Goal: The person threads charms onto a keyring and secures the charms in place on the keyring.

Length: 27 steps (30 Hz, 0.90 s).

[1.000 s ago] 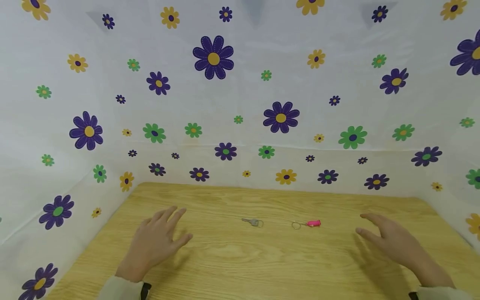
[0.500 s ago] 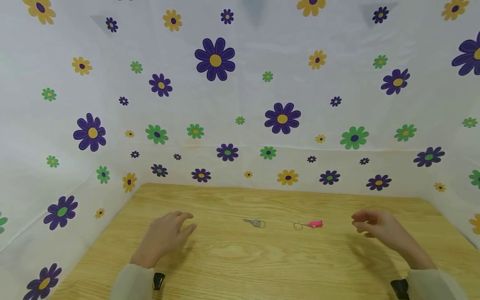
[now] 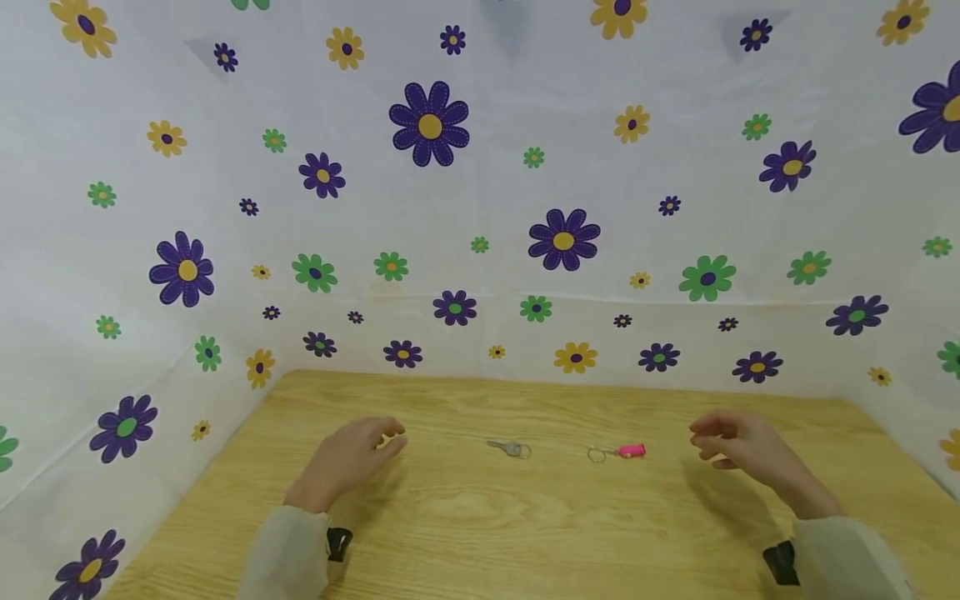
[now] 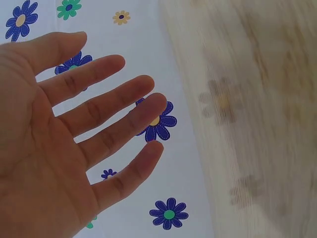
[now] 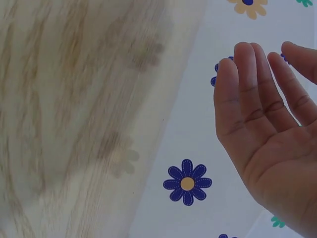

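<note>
A small silver key (image 3: 510, 448) with a ring lies on the wooden table (image 3: 480, 533) near the middle. To its right lies a pink tag on a wire ring (image 3: 618, 452). My left hand (image 3: 352, 462) hovers left of the key, empty, fingers loosely bent. My right hand (image 3: 738, 454) hovers right of the pink tag, empty too, fingers relaxed. The left wrist view shows the left hand (image 4: 74, 134) with fingers spread and nearly straight. The right wrist view shows the right hand (image 5: 270, 134) with straight fingers together. Neither hand touches anything.
White cloth printed with purple, green and yellow flowers (image 3: 480, 208) walls in the table at the back and on both sides. Dark wrist straps (image 3: 339, 543) show at both sleeves.
Both hands have drawn inward and away from me, toward the key and the pink tag. Their fingers have gone from spread flat to loosely bent. The key and tag have not moved.
</note>
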Each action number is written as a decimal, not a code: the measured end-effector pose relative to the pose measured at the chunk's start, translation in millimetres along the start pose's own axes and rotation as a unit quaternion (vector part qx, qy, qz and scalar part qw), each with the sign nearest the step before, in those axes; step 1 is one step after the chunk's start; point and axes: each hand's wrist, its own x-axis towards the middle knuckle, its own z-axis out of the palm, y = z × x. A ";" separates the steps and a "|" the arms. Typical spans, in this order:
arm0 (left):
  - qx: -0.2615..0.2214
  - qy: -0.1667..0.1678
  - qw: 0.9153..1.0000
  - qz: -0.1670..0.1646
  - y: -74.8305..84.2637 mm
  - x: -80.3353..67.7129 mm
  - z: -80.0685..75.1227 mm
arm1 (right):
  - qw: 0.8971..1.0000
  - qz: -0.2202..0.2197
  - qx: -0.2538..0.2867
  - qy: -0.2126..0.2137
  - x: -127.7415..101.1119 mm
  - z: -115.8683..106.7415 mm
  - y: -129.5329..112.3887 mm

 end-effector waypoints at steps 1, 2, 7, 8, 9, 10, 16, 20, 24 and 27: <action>-0.003 -0.002 1.000 -0.002 0.5 1.7 0.8 | 1.000 -0.003 -0.001 0.002 1.6 1.6 0.3; -0.006 -0.005 1.000 -0.003 1.0 3.5 1.7 | 1.000 -0.005 -0.002 0.004 3.1 3.2 0.5; -0.036 -0.025 0.999 0.002 4.2 13.4 6.7 | 1.000 0.003 0.001 0.000 9.7 9.3 0.5; -0.044 -0.030 0.999 0.006 4.5 15.3 7.9 | 1.000 0.004 0.004 -0.002 10.6 10.2 0.1; -0.055 -0.034 0.998 0.010 5.0 16.9 8.8 | 1.000 0.005 0.007 -0.005 11.7 11.0 -0.3; -0.064 -0.038 0.997 0.014 5.0 18.5 9.8 | 1.000 0.006 0.010 -0.008 12.8 11.9 -0.7; -0.108 -0.055 0.992 0.018 6.4 25.7 14.0 | 0.999 -0.001 0.026 -0.035 20.4 14.5 -5.9; -0.120 -0.063 0.991 0.019 7.0 31.4 15.8 | 0.999 0.001 0.032 -0.043 25.9 15.5 -9.0; -0.133 -0.075 0.988 0.013 8.6 37.0 18.8 | 0.999 0.020 0.027 -0.043 30.0 17.6 -10.0; -0.139 -0.081 0.987 0.011 10.7 42.1 21.2 | 0.998 0.027 0.024 -0.044 32.6 18.7 -10.3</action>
